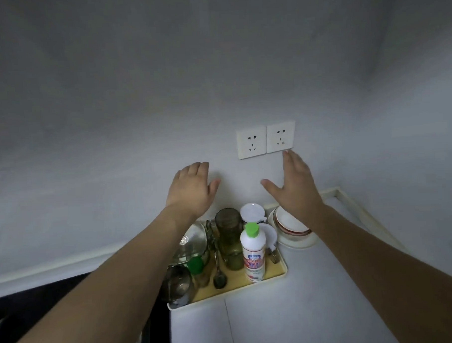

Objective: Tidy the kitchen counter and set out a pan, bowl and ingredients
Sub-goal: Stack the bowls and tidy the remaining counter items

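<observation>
Both arms reach forward over the counter toward the wall. My left hand [192,189] hovers above the yellow tray [273,274], fingers apart and empty. My right hand [295,184] is raised beside it, fingers spread, its fingertip near the lower edge of the right wall socket [280,136]. The tray carries a white bottle with a green cap [253,253], a green glass jar [229,236], a clear glass bowl [194,244], a metal cup [178,283] and a spoon [219,278]. Stacked white bowls [291,229] sit right of the tray, partly behind my right forearm.
A white counter [290,313] stretches to the right and front, with a raised rim [361,212] along its far right edge. A dark hob or sink area [31,304] lies at the left. Two white sockets [252,143] are on the grey wall.
</observation>
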Demonstrator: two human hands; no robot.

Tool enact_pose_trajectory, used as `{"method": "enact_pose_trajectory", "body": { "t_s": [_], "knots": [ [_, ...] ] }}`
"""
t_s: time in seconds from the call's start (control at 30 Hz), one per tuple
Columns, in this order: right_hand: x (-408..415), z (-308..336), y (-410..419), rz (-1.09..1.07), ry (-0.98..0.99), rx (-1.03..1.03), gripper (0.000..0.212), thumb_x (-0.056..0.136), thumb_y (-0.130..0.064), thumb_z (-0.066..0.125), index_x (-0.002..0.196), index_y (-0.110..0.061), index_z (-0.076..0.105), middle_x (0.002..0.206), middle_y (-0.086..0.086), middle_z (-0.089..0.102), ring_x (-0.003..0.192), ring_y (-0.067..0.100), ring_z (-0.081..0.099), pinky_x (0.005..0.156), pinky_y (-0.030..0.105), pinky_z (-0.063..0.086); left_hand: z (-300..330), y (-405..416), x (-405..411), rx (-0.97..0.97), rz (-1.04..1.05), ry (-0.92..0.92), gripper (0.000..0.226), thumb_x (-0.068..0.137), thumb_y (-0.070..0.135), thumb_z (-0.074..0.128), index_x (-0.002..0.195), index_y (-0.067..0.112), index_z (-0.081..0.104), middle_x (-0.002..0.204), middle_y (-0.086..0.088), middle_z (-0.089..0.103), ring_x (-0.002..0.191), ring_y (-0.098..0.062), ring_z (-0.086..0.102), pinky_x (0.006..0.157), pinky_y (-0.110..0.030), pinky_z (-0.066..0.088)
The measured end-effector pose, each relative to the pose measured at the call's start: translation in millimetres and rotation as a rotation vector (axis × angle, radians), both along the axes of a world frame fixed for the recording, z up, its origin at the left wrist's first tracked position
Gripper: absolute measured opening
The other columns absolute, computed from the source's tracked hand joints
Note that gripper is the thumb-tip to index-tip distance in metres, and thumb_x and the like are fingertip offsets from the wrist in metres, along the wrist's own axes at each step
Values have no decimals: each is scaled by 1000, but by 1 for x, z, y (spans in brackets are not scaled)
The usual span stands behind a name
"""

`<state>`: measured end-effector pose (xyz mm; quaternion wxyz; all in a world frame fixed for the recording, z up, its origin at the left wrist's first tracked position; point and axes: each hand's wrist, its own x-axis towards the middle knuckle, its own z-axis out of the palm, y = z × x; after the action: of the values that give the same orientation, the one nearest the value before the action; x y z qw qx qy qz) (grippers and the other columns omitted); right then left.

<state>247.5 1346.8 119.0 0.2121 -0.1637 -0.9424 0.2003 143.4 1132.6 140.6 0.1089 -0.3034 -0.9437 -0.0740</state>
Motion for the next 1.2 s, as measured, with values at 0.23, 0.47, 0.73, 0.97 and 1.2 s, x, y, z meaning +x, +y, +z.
{"method": "enact_pose_trajectory", "body": {
  "t_s": [0.23, 0.47, 0.73, 0.97, 1.2],
  "knots": [
    [-6, 32, -106, 209, 135, 41, 82, 94, -50, 49, 153, -10, 9, 161, 6, 9, 148, 21, 5, 122, 36, 5, 9, -112, 40, -48, 134, 152, 66, 99, 52, 22, 144, 6, 40, 143, -13, 48, 133, -34, 41, 113, -50, 31],
    [-5, 16, -240, 489, 63, 53, 82, 95, -50, 46, 153, -10, 5, 162, 6, 3, 149, 20, 0, 122, 35, 0, -10, -254, 94, -54, 381, 109, 65, 99, 50, 21, 150, 11, 29, 151, -11, 38, 140, -34, 32, 117, -50, 25],
    [32, 8, -412, 785, 13, 49, 82, 96, -50, 45, 154, -12, 2, 162, 4, -2, 149, 18, -5, 121, 34, -2, -10, -432, 174, -23, 645, 119, 65, 97, 49, 24, 147, 8, 35, 148, -13, 42, 137, -37, 36, 113, -51, 30],
    [83, 13, -570, 989, 29, 72, 82, 95, -50, 47, 154, -11, 4, 162, 5, 1, 149, 18, -3, 121, 34, -1, -3, -584, 260, 6, 828, 135, 69, 97, 53, 21, 149, 9, 32, 150, -13, 39, 139, -37, 33, 113, -53, 28],
    [136, 12, -719, 1166, 21, 54, 85, 95, -49, 48, 154, -11, 2, 162, 4, -2, 149, 17, -6, 121, 34, -2, -11, -717, 349, 26, 1025, 131, 65, 100, 48, 23, 152, 9, 26, 155, -13, 33, 143, -36, 26, 117, -50, 23]
  ]
}}
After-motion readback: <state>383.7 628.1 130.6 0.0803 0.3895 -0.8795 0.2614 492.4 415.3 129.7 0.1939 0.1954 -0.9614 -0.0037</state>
